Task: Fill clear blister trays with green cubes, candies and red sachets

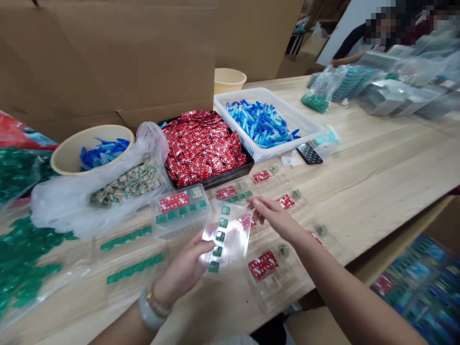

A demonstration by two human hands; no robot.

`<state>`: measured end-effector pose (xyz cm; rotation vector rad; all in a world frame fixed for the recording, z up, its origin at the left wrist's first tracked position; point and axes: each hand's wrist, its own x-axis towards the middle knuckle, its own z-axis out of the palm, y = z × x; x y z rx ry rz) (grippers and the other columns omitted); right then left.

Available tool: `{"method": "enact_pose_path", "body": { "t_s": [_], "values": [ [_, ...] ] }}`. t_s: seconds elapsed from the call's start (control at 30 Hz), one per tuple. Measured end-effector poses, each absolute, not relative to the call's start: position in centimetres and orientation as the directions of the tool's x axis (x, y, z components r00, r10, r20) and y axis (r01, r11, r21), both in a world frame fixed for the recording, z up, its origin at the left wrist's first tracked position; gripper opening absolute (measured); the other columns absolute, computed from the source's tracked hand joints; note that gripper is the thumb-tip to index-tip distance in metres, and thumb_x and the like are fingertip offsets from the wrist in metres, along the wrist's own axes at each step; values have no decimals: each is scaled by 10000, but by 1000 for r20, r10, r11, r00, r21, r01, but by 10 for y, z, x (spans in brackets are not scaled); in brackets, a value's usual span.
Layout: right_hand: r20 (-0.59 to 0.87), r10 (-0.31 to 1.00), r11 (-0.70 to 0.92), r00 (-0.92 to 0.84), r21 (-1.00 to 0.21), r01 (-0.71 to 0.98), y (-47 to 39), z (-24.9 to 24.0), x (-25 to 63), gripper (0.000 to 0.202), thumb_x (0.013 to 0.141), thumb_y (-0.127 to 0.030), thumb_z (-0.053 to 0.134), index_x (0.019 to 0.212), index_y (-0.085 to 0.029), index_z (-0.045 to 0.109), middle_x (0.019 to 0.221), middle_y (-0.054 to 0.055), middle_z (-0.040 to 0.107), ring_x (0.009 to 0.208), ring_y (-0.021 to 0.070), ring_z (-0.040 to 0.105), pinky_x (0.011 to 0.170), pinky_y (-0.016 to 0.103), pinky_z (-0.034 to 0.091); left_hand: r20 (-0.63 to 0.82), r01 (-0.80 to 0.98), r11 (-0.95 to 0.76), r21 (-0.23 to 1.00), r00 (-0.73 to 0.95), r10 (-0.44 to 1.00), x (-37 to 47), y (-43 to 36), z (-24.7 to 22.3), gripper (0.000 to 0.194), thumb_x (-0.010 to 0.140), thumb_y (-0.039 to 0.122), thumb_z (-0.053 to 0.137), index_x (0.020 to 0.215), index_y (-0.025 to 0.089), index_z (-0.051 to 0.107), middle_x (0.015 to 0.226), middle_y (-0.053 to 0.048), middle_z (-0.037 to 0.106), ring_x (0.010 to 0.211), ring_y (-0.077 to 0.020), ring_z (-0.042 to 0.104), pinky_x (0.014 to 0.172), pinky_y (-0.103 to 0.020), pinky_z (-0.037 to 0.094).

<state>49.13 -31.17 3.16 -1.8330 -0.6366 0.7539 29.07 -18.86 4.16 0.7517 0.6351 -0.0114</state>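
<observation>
My left hand grips a clear plastic tray by its left side, the thumb lying over the front. A row of green squares runs along this tray, and a red packet shows at its upper right. By the tray's upper right corner is my right hand, its fingers curled together; whether something small is between them is too blurred to tell. Just beyond stands a stack of clear trays with a red packet and green squares on top. Another tray with a red packet lies below my right hand.
Behind are a black tray of red packets, a white basket of blue pen-shaped pieces and a beige bowl. Small patterned packets and green pieces lie left. A phone-like black object lies right; a person is behind.
</observation>
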Motion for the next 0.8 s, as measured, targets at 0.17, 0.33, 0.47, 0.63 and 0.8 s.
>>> {"method": "enact_pose_path", "body": {
  "t_s": [0.17, 0.33, 0.47, 0.63, 0.8],
  "values": [
    [-436, 748, -156, 500, -849, -506, -354, 43, 474, 401, 671, -475, 615, 921, -171, 535, 729, 3, 572, 422, 39, 420, 344, 146, 240, -418, 178, 660, 729, 881, 223, 331, -195, 54, 403, 726, 190, 500, 1129, 207, 482, 1133, -63, 561, 943, -182, 567, 793, -309, 458],
    [-458, 737, -36, 497, -761, -648, -369, 42, 451, 377, 657, -439, 643, 920, -187, 544, 848, 26, 584, 500, 47, 463, 374, 149, 307, -228, 1, 458, 889, 868, 441, 378, -223, 59, 396, 839, 251, 324, 1235, 250, 346, 1221, -48, 489, 1059, -166, 508, 810, -307, 456],
    [-468, 606, 241, 643, -662, -710, -348, 36, 432, 341, 588, -381, 707, 762, -181, 494, 711, -30, 565, 453, 16, 391, 383, 131, 275, -235, -67, 424, 903, 751, 618, 404, -253, 52, 420, 839, 325, 392, 1250, 289, 313, 1223, -32, 474, 1039, -145, 507, 792, -267, 443],
    [-370, 447, 211, 815, -841, -498, -355, 25, 497, 391, 559, -409, 699, 745, -180, 442, 663, -25, 598, 373, 17, 355, 338, 139, 195, -202, -167, 545, 822, 808, 554, 416, -247, 49, 471, 720, 221, 579, 1165, 258, 430, 1051, -12, 553, 984, -125, 517, 823, -235, 396],
    [-277, 393, -329, 877, -933, -148, -379, 15, 633, 237, 635, -326, 621, 692, -148, 475, 488, -36, 516, 324, 13, 287, 330, 150, 162, -292, 2, 510, 860, 822, 489, 451, -226, 34, 551, 705, 230, 595, 1216, 218, 389, 1203, -76, 480, 1089, -169, 464, 872, -289, 381]
  ]
}}
